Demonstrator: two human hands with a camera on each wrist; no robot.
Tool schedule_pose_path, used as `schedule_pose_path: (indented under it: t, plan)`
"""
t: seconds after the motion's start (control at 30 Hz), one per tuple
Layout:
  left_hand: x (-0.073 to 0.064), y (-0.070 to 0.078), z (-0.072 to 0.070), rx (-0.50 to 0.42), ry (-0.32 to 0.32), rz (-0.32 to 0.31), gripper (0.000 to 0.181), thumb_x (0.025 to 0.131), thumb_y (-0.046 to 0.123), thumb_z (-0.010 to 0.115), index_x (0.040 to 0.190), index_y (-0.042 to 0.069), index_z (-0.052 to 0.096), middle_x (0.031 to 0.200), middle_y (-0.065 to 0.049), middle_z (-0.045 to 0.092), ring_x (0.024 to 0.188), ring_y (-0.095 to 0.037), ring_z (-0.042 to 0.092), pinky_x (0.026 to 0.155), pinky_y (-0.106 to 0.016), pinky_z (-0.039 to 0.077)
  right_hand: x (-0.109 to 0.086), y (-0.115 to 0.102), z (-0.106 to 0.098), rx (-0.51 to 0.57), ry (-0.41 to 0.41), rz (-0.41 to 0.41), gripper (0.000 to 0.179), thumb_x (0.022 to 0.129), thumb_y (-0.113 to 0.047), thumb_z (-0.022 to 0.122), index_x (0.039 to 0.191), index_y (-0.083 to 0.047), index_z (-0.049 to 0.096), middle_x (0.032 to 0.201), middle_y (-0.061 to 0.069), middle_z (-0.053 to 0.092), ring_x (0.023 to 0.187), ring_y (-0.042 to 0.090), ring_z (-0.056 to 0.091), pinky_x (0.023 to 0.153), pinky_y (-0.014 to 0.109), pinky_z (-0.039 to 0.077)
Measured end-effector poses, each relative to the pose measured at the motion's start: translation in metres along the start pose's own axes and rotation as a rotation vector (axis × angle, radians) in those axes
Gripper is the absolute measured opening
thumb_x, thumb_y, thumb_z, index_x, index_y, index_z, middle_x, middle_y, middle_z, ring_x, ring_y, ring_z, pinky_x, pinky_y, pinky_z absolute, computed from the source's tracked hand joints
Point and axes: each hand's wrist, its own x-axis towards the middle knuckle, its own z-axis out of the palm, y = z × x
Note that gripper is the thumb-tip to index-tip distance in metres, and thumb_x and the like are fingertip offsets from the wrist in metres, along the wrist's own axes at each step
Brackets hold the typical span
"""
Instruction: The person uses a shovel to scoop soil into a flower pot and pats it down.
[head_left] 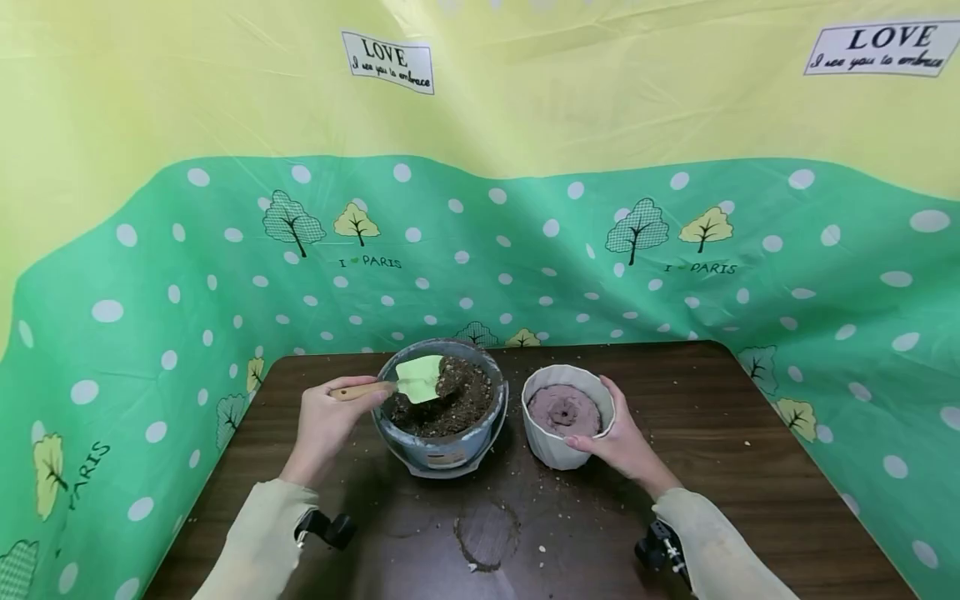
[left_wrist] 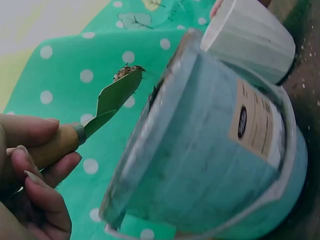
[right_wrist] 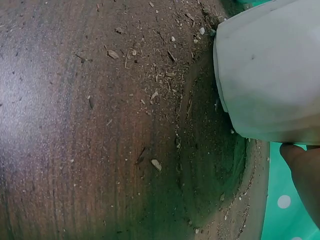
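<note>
My left hand (head_left: 330,421) grips the wooden handle (left_wrist: 55,145) of a small trowel with a light green blade (head_left: 420,379). Some dark soil sits at the blade's tip, above the soil (head_left: 468,392) in a blue-grey pot (head_left: 442,450). In the left wrist view the blade stands over the pot's rim. On the right, my right hand (head_left: 618,437) holds a white ribbed pot (head_left: 551,450) by its side, thumb over the rim. Inside that pot lies a purplish-brown round mass (head_left: 564,409) with a small hollow in its middle. The right wrist view shows only part of this hand.
Both pots stand on a dark wooden table (head_left: 750,467). A ring of soil (head_left: 487,537) marks the tabletop in front, and crumbs and small chips (right_wrist: 156,164) are scattered about. A green and yellow dotted cloth (head_left: 525,250) hangs behind and at the sides.
</note>
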Motion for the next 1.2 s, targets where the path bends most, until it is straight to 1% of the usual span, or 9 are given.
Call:
schedule_pose_path:
  t: [0.13,0.23,0.5,0.7,0.77,0.9,1.03,1.1,1.2]
  plan:
    - [0.001,0.009,0.014,-0.056,-0.001,0.007,0.047,0.076,0.023,0.089,0.113,-0.001,0.072,0.087,-0.008,0.074,0.058,-0.013,0.056,0.045,-0.026,0.04,0.0,-0.001,-0.002,0.006,-0.017,0.002,0.115,0.077,-0.006,0.085,0.157,-0.01,0.001,0.148,0.025,0.026,0.131,0.039,0.032,0.103,0.056,0.031]
    - [0.0,0.016,0.029,-0.099,-0.015,0.011,0.041,0.077,0.019,0.088,0.111,0.0,0.074,0.083,-0.008,0.073,0.05,-0.012,0.048,0.042,-0.026,0.036,-0.001,-0.001,-0.003,0.001,-0.017,0.014,0.115,0.078,-0.006,0.084,0.157,-0.01,0.001,0.148,0.025,0.025,0.132,0.039,0.032,0.103,0.057,0.032]
    - [-0.002,0.027,0.079,-0.155,-0.106,0.007,0.037,0.075,0.017,0.088,0.107,0.003,0.076,0.081,-0.008,0.074,0.045,-0.011,0.044,0.042,-0.025,0.037,-0.004,0.002,-0.002,-0.032,-0.003,0.025,0.114,0.078,-0.007,0.084,0.156,-0.008,0.002,0.147,0.027,0.026,0.131,0.04,0.032,0.102,0.056,0.032]
    - [-0.005,0.03,0.112,-0.122,-0.207,0.028,0.04,0.077,0.022,0.087,0.11,0.002,0.074,0.08,-0.005,0.075,0.041,-0.011,0.045,0.043,-0.026,0.04,-0.006,0.001,-0.001,-0.029,-0.001,0.007,0.112,0.078,-0.006,0.084,0.157,-0.008,0.005,0.147,0.026,0.028,0.132,0.037,0.032,0.097,0.031,0.038]
    - [-0.006,0.031,0.121,-0.106,-0.224,0.036,0.04,0.078,0.023,0.086,0.109,0.002,0.074,0.079,-0.005,0.075,0.04,-0.011,0.046,0.043,-0.026,0.042,-0.005,0.0,0.0,-0.022,-0.003,0.003,0.112,0.078,-0.006,0.084,0.157,-0.009,0.005,0.148,0.026,0.027,0.132,0.037,0.031,0.096,0.027,0.038]
    - [-0.008,0.032,0.136,-0.046,-0.238,0.068,0.033,0.078,0.023,0.085,0.105,0.005,0.076,0.074,-0.004,0.073,0.04,-0.012,0.049,0.042,-0.027,0.044,-0.004,-0.001,0.001,-0.022,-0.004,-0.007,0.112,0.078,-0.006,0.084,0.157,-0.011,0.005,0.149,0.027,0.026,0.134,0.038,0.029,0.101,0.038,0.036]
    - [-0.011,0.033,0.152,-0.011,-0.251,0.106,0.028,0.078,0.019,0.084,0.101,0.005,0.077,0.068,-0.006,0.071,0.038,-0.013,0.05,0.04,-0.027,0.044,-0.004,-0.001,0.002,-0.032,0.0,-0.011,0.112,0.078,-0.005,0.084,0.157,-0.009,0.004,0.148,0.027,0.025,0.134,0.038,0.028,0.102,0.039,0.034]
    - [-0.013,0.034,0.16,0.014,-0.251,0.12,0.025,0.078,0.017,0.084,0.098,0.004,0.077,0.064,-0.004,0.069,0.037,-0.013,0.05,0.039,-0.027,0.044,-0.003,-0.001,0.002,-0.044,0.007,-0.007,0.112,0.078,-0.006,0.084,0.157,-0.008,0.005,0.148,0.027,0.026,0.133,0.038,0.03,0.102,0.039,0.035]
    - [-0.016,0.033,0.171,0.091,-0.238,0.166,0.021,0.077,0.016,0.085,0.094,0.006,0.078,0.061,0.002,0.068,0.037,-0.013,0.054,0.039,-0.029,0.047,-0.002,-0.001,0.002,-0.043,0.007,0.007,0.112,0.078,-0.006,0.084,0.157,-0.008,0.004,0.148,0.026,0.025,0.133,0.038,0.03,0.103,0.046,0.035]
